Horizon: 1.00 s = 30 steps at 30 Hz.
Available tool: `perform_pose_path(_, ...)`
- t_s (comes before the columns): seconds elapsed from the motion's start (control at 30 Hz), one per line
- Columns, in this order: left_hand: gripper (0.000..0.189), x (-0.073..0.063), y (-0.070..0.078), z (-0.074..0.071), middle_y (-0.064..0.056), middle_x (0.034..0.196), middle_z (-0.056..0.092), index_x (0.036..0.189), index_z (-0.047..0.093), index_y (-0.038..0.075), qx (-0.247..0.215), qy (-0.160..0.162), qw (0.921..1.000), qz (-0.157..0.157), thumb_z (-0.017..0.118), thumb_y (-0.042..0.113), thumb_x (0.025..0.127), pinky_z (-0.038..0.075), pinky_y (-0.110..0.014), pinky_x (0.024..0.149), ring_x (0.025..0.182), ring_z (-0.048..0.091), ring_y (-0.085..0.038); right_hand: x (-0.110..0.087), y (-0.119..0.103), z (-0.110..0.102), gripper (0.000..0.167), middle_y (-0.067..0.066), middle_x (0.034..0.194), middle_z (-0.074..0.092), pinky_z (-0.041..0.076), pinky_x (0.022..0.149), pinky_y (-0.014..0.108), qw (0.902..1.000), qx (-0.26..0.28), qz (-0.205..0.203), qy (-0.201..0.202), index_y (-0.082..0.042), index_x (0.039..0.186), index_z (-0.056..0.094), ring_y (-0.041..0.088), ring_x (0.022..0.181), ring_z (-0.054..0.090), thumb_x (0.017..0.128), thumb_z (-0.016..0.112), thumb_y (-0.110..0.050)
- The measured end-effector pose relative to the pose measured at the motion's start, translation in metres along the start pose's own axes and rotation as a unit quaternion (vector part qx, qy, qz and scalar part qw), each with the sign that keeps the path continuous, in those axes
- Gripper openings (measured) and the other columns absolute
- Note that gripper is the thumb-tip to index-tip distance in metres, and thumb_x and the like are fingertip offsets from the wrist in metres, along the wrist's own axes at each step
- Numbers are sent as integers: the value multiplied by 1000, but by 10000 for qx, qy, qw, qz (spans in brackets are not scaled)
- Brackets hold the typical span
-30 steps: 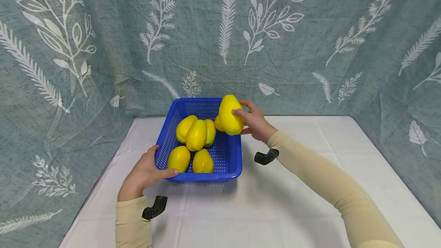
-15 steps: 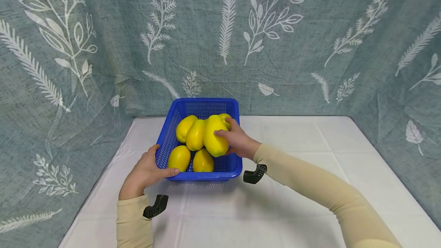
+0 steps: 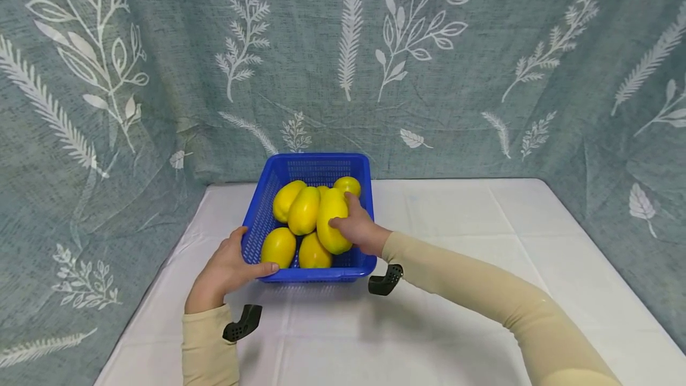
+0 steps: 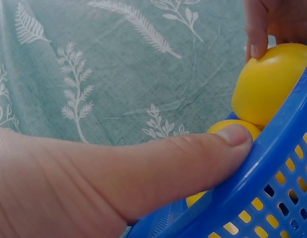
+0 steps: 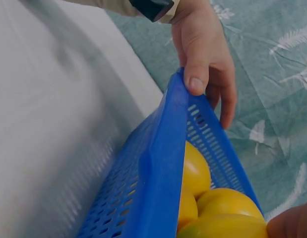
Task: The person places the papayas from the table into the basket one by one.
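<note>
A blue plastic basket (image 3: 309, 275) with perforated walls holds several smooth yellow mangoes (image 3: 304, 211). My left hand (image 3: 224, 268) grips its near left corner. In the left wrist view the left thumb (image 4: 193, 153) lies along the rim; in the right wrist view the other fingers (image 5: 227, 101) go round the corner. Inside the basket, at the right, my right hand (image 3: 360, 228) holds a large yellow mango (image 3: 333, 222) from its right side. This mango leans by the others, and its underside is hidden. Right fingertips (image 4: 257, 47) touch a mango's top in the left wrist view.
The basket stands on a white-covered table (image 3: 450, 308). A grey-green curtain (image 3: 300, 64) with white leaf prints hangs behind and along both sides. Black wrist devices sit at the left sleeve (image 3: 242, 323) and the right sleeve (image 3: 386, 280).
My right hand has carried the large mango from above the basket's right back rim leftward, toward me and down among the others. The left hand has stayed on the corner.
</note>
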<state>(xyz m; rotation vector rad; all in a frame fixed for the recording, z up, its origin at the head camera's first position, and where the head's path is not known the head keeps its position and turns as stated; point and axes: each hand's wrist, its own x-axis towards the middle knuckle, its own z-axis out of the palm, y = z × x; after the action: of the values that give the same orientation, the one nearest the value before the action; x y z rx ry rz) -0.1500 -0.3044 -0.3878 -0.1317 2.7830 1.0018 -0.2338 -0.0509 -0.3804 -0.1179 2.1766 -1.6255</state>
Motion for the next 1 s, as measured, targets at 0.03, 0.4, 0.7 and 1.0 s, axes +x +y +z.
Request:
perform_pose_path(0.03, 117, 0, 0, 0, -44, 156, 24, 157, 7, -13, -10, 1, 10000, 13, 80, 42, 84, 31, -69, 117, 139, 36, -57, 0, 0, 0, 79, 23, 163, 24, 35, 121, 58, 10000, -17, -33, 11, -15, 164, 8, 40, 142, 39, 101, 54, -9)
perform_pose_path(0.4, 118, 2, 0, 1, -43, 156, 24, 157, 7, -12, -10, 2, 10000, -26, 80, 43, 84, 30, -69, 117, 138, 36, -56, -4, 0, 2, 83, 22, 166, 22, 28, 125, 54, 9995, -271, -163, 54, -11, 164, 10, 37, 145, 35, 95, 55, 0)
perform_pose_path(0.7, 118, 2, 2, 1, -43, 156, 24, 158, 6, -11, 1, -60, 10000, -71, 80, 43, 84, 32, -68, 116, 138, 36, -56, -13, 1, 1, 81, 17, 170, 18, 23, 126, 59, 9994, -324, -118, 65, -15, 164, 12, 37, 154, 25, 98, 56, -4)
perform_pose_path(1.0, 119, 2, -1, 0, -43, 156, 23, 158, 5, -11, 30, -92, 9999, -34, 79, 45, 84, 33, -68, 116, 138, 37, -56, -28, 5, -26, 78, 20, 167, 23, 34, 121, 59, 9935, -524, -1006, 112, -16, 163, 15, 42, 149, 35, 98, 57, -11)
